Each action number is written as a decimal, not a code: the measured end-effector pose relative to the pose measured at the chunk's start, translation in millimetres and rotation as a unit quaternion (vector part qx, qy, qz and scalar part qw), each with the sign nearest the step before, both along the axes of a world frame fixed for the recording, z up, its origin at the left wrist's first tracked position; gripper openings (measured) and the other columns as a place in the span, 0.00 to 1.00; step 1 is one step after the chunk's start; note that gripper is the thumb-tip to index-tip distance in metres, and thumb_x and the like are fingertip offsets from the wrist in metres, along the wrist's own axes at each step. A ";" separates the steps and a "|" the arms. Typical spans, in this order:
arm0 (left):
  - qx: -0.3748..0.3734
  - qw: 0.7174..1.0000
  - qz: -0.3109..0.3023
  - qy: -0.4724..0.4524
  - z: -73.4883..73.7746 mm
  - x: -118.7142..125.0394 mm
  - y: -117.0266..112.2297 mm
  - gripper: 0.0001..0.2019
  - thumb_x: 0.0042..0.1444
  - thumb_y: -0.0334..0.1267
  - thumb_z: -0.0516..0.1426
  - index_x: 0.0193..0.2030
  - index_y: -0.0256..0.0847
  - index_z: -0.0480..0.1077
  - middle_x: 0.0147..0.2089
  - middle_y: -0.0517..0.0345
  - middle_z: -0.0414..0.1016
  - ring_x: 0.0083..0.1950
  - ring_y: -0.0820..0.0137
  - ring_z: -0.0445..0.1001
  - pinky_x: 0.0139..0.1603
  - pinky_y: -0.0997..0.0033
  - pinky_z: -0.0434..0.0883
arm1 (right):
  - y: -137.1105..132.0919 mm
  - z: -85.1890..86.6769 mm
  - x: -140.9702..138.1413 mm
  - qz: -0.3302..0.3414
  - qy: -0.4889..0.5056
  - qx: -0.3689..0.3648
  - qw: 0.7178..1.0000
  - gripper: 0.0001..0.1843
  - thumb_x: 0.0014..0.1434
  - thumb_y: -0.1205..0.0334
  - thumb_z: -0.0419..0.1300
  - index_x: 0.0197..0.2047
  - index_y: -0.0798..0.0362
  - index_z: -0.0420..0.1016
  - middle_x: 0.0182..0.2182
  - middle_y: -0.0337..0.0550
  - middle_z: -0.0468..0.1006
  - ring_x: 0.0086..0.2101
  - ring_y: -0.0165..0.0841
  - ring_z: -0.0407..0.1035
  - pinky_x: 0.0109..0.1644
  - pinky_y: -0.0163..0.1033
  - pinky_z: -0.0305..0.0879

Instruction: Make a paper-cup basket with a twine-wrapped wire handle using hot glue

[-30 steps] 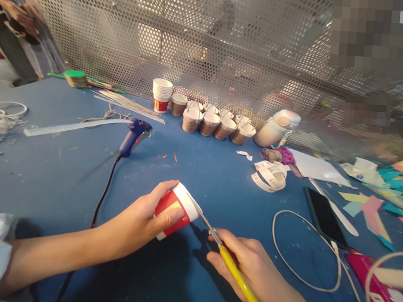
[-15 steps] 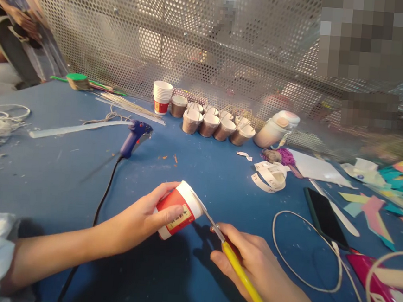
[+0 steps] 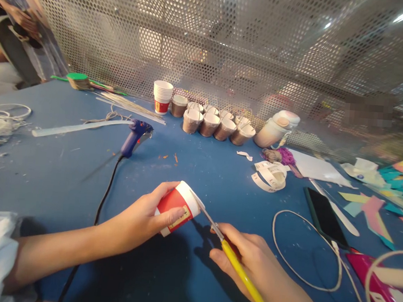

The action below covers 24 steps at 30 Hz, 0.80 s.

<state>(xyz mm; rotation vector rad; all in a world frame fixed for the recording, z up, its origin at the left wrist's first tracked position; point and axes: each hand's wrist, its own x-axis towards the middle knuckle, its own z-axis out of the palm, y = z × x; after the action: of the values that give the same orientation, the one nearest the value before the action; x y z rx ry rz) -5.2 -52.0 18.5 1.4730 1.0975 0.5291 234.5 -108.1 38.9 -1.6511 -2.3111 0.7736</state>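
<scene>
My left hand (image 3: pixel 143 218) is wrapped round a red and white paper cup (image 3: pixel 179 205), held on its side above the blue table (image 3: pixel 45 180). My right hand (image 3: pixel 252 262) grips yellow-handled scissors (image 3: pixel 237 270), whose metal blades meet the cup's white rim. Both hands are close together near the front middle of the table.
A blue glue gun (image 3: pixel 134 136) with a black cord lies left of centre. A stack of paper cups (image 3: pixel 162 96) and several brown covered cups (image 3: pixel 217 124) stand by the perforated metal screen. A black phone (image 3: pixel 323 219), a white cord loop (image 3: pixel 305 252), paper strips (image 3: pixel 271 175) and coloured paper scraps (image 3: pixel 394 185) lie right. Another person (image 3: pixel 19 29) stands at the far left.
The cup has turned a little in my left hand and the scissor blades have shifted along its rim. Both hands stay in nearly the same place.
</scene>
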 end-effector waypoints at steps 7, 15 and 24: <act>0.077 0.996 -0.003 0.049 1.2 4.3 -6.3 0.28 0.59 0.53 0.52 0.62 0.43 0.55 0.36 0.57 0.73 0.30 0.69 0.71 0.33 0.69 0.69 | -1.9 0.4 -1.3 0.008 -0.024 0.031 0.999 0.11 0.63 0.51 0.54 0.35 0.50 0.65 0.19 0.33 0.69 0.19 0.27 0.61 0.23 0.32 0.54; 0.038 0.999 0.005 -0.009 2.0 0.3 -2.7 0.29 0.59 0.53 0.51 0.64 0.44 0.54 0.44 0.54 0.73 0.40 0.65 0.73 0.42 0.65 0.71 | -4.6 -6.5 0.8 0.000 -0.004 0.024 1.000 0.15 0.65 0.50 0.50 0.40 0.52 0.69 0.20 0.36 0.72 0.18 0.26 0.61 0.22 0.31 0.54; 0.013 1.000 -0.002 -0.016 3.5 3.1 1.9 0.26 0.60 0.54 0.50 0.59 0.42 0.59 0.46 0.54 0.74 0.44 0.63 0.72 0.45 0.65 0.69 | 0.5 -1.3 0.0 0.013 -0.033 0.068 0.997 0.12 0.62 0.51 0.55 0.38 0.51 0.67 0.20 0.34 0.71 0.19 0.28 0.63 0.24 0.33 0.56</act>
<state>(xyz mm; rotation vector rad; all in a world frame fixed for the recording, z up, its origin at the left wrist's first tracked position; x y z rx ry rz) -2.1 -50.0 22.0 1.4845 1.0671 0.5643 234.5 -107.7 37.6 -1.6134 -2.3765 0.5620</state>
